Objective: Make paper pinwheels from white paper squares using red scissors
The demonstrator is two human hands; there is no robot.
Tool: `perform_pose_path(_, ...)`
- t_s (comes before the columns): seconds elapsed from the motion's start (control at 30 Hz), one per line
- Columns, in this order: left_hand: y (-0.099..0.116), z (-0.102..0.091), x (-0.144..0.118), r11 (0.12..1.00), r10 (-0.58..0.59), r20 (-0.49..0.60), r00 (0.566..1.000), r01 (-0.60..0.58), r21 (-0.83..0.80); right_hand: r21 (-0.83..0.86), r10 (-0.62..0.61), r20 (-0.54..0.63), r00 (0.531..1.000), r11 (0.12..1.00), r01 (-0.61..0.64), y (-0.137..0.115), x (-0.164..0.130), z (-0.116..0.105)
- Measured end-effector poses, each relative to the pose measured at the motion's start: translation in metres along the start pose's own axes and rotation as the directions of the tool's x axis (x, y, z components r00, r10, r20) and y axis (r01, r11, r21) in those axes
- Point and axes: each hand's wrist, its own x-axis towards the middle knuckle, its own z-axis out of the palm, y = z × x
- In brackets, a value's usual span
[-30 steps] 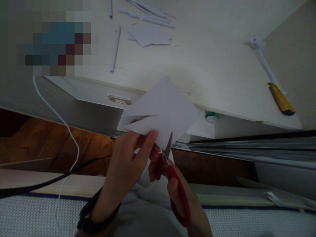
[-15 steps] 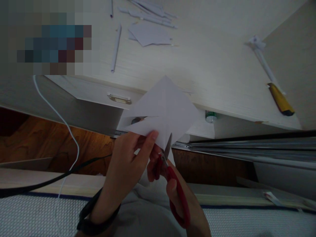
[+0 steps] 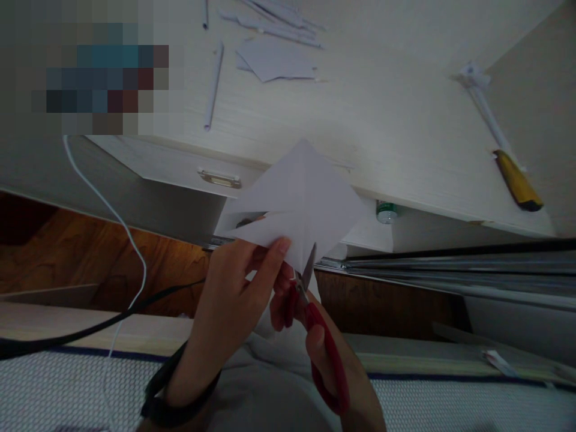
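The person is cutting a folded sheet of white paper (image 3: 299,204) with red-handled scissors (image 3: 317,336) — the cut is just starting at the sheet's lower edge. The left hand (image 3: 234,300) is pinching the paper near its bottom corner, thumb on the near face and the other fingers hidden behind it. The right hand (image 3: 346,384), at 5 o'clock from the paper, is holding the scissors with fingers through the loops; the short grey blades are slightly parted and biting into the edge. As a judgement, the next move calls for a steady squeeze while the left hand is keeping the sheet taut and feeding it along the intended line, since thin paper will buckle if it is left slack.

The paper is thin, matt and creased into a kite-like shape with sharp points, held in the air in front of the desk (image 3: 382,120), which is pale with a fine wood grain. On the desk, at 12 o'clock from the paper, paper offcuts (image 3: 274,60) and narrow strips are lying; at 2 o'clock a yellow-handled utility knife (image 3: 517,180) is resting. A white cable (image 3: 112,210) is hanging at 9 o'clock — smooth and limp.
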Motion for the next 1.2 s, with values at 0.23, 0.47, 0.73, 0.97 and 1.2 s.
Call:
perform_pose_path(0.23,0.001,0.0,-0.002,1.0,0.003,0.011,1.0,-0.003,0.0,0.076,-0.011,-0.019,1.0,0.997,0.012,0.003,-0.001,0.001)
perform_pose_path(0.47,0.002,-0.001,0.0,1.0,0.007,0.014,1.0,-0.007,0.009,0.089,0.006,-0.006,1.0,0.996,-0.005,0.003,-0.001,0.002)
perform_pose_path(0.73,0.0,-0.001,-0.003,1.0,-0.006,0.032,0.999,0.006,0.004,0.1,-0.001,0.008,1.0,0.995,0.0,0.006,-0.002,0.0)
perform_pose_path(0.97,-0.003,0.0,0.0,0.997,-0.059,0.041,0.997,0.061,-0.036,0.097,0.019,0.022,1.0,0.995,-0.021,0.012,0.0,0.0)
perform_pose_path(1.2,-0.001,0.0,0.002,0.999,-0.047,0.033,0.998,0.047,0.009,0.088,0.024,0.028,0.999,0.996,-0.026,0.01,-0.001,0.0)
